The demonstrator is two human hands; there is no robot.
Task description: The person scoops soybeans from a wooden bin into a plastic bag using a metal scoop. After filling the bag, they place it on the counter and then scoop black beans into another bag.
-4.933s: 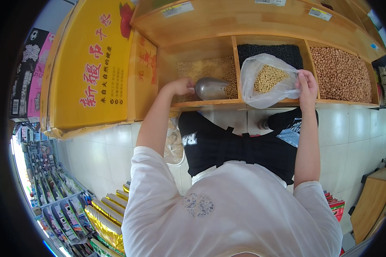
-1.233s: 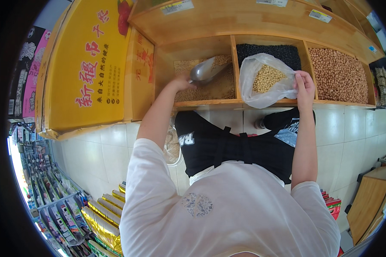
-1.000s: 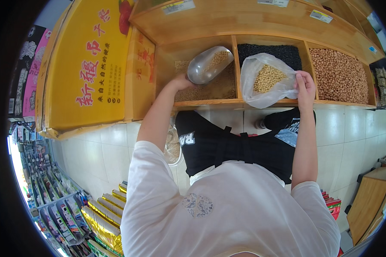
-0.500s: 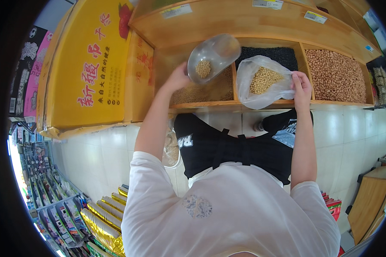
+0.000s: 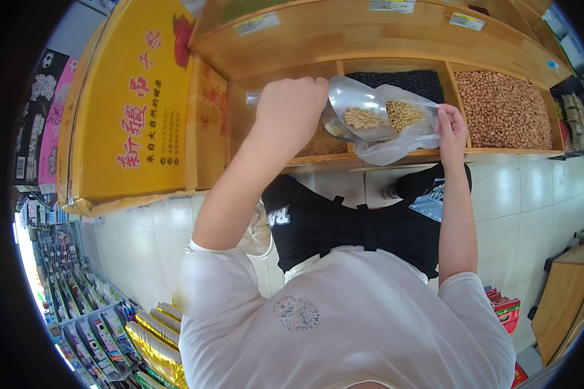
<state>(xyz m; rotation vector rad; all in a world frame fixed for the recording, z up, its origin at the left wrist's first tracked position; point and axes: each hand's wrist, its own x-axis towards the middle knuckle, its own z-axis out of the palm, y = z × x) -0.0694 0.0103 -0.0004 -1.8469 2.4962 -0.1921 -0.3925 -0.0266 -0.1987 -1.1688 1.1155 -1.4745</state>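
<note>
My left hand (image 5: 295, 107) is closed round the handle of a clear scoop (image 5: 353, 92), whose end sticks out beyond the fist. The scoop tilts to the right, its mouth at the opening of a translucent plastic bag (image 5: 381, 153). Pale yellow soybeans (image 5: 363, 118) slide along inside the scoop, and more soybeans lie in the bag. On the bag's right rim, my right hand (image 5: 453, 128) pinches the film between thumb and fingers. Both scoop and bag hang over the front of the wooden bins (image 5: 470, 104).
Black beans (image 5: 402, 81) fill the middle bin; reddish-brown peanuts (image 5: 503, 110) fill the right one. A big yellow carton (image 5: 130, 97) stands to the left. Behind the bins rises a wooden ledge (image 5: 344, 32). A pail (image 5: 258, 236) sits on the floor beside my leg.
My left hand has swung the scoop right and tipped it into the bag's opening; the soybeans have slid toward its mouth. My right hand keeps its hold on the bag.
</note>
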